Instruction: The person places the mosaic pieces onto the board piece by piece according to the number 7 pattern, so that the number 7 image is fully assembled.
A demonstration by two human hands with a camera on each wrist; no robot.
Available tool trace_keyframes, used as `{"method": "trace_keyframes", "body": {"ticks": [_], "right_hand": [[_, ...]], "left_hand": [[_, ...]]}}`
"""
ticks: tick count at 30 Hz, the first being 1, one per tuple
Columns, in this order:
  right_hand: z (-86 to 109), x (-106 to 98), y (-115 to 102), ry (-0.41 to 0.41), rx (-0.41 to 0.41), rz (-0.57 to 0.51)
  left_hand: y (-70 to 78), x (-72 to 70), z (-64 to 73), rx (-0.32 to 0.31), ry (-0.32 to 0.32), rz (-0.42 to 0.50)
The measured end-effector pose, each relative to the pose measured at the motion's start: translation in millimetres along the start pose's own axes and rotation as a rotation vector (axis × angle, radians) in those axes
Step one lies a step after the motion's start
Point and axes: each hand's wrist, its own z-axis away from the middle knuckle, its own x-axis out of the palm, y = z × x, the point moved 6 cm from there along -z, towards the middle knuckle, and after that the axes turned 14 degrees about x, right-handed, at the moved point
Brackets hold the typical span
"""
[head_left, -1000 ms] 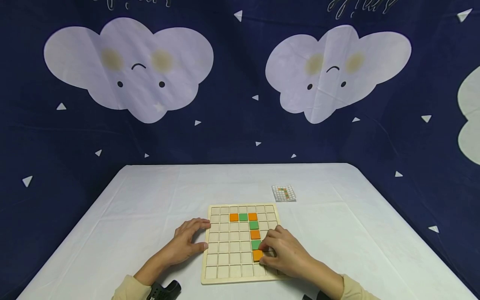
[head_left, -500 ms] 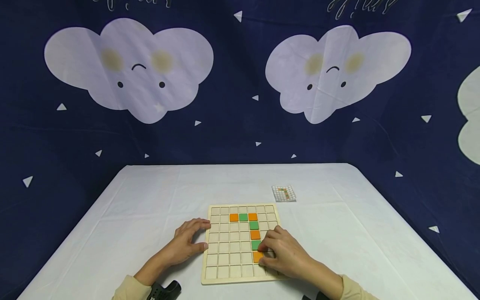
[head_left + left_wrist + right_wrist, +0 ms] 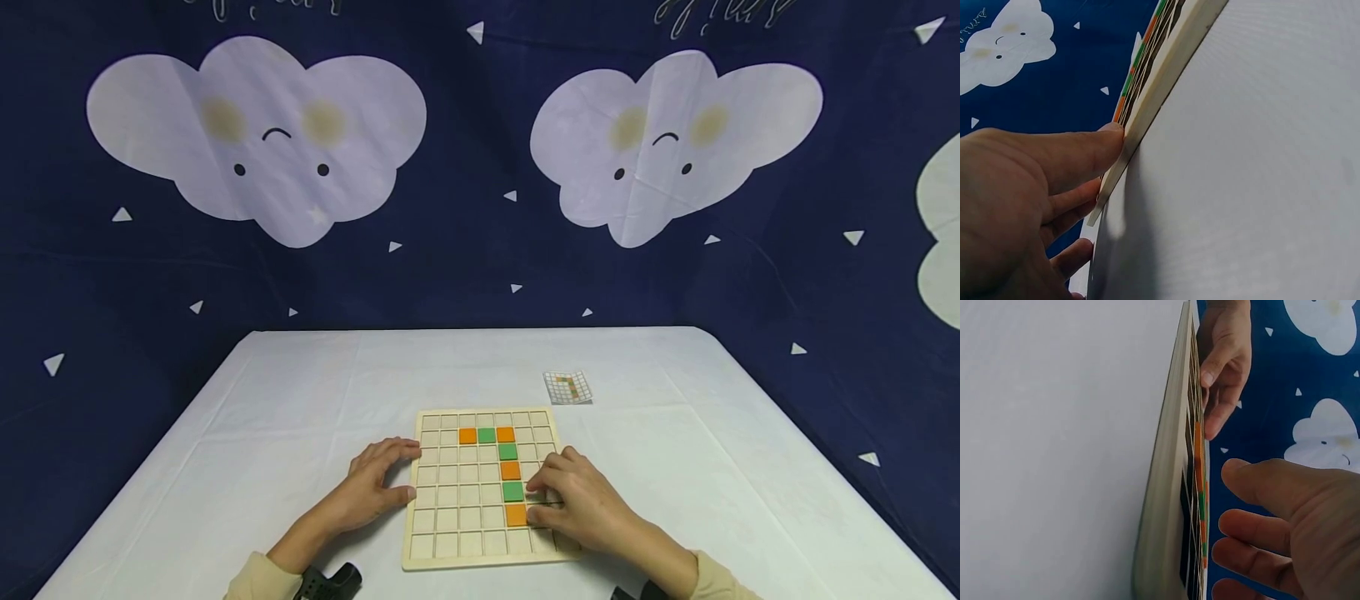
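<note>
A pale wooden grid board [image 3: 457, 547] lies flat on the table. Several orange and green square tiles form a row near its far side and a column toward its near side. My left hand [image 3: 367, 483] rests along the board's left edge, its thumb [image 3: 1107, 147] and fingertips touching the rim in the left wrist view. Over the right part of the board is my right hand [image 3: 588, 504], just right of the nearest orange tile [image 3: 516, 515] and the green tile [image 3: 513, 492] beyond it. Nothing sits between its thumb and fingers [image 3: 1250, 531] in the right wrist view.
A small card [image 3: 567, 387] printed with a similar grid and coloured squares lies behind the board, to the right. White cloth covers the table [image 3: 300, 375]. A dark blue curtain [image 3: 465, 283] with clouds hangs behind it.
My right hand has drawn back slightly to the right, off the nearest orange tile, which now sits in its cell in full view. The left hand has not moved.
</note>
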Motion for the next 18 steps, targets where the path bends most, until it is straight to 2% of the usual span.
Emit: {"method": "trace_keyframes", "body": {"ticks": [8, 12, 18], "right_hand": [[-0.3, -6, 9, 0.038, 0.034, -0.021], [-0.8, -9, 13, 0.065, 0.044, -0.042], [-0.6, -14, 19, 0.117, 0.060, -0.057]], "left_hand": [[2.1, -2.3, 0.8, -0.007, 0.009, 0.021], [4.5, -6.3, 1.9, -0.020, 0.033, 0.026], [9.9, -14.2, 3.6, -0.005, 0.074, -0.062]]}}
